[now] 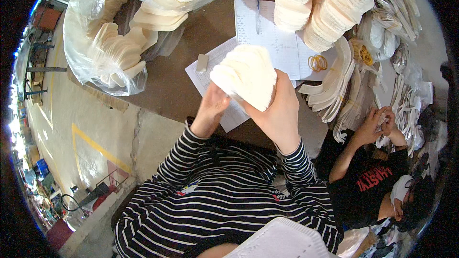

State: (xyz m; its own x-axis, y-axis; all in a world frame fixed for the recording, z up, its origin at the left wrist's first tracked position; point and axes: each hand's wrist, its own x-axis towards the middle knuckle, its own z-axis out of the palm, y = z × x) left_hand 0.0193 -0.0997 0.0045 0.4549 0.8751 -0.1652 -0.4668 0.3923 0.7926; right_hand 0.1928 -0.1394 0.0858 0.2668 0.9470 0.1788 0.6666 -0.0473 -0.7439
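Our left hand (210, 111) curls at the stack (248, 77), its hold unclear to us; our right hand (279, 113) grips it above the table (165, 86). It's cream, thick, with fanned layers. Around it we see a bag (79, 57), block (202, 63), sheet (219, 50), notebook (287, 50), bands (317, 63); it partly hides the sheet.

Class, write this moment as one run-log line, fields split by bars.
Left hand: at cream stack, lower-left edge | Right hand: holding the stack's right side | Nearby: papers, yellow bands, bagged cream pieces
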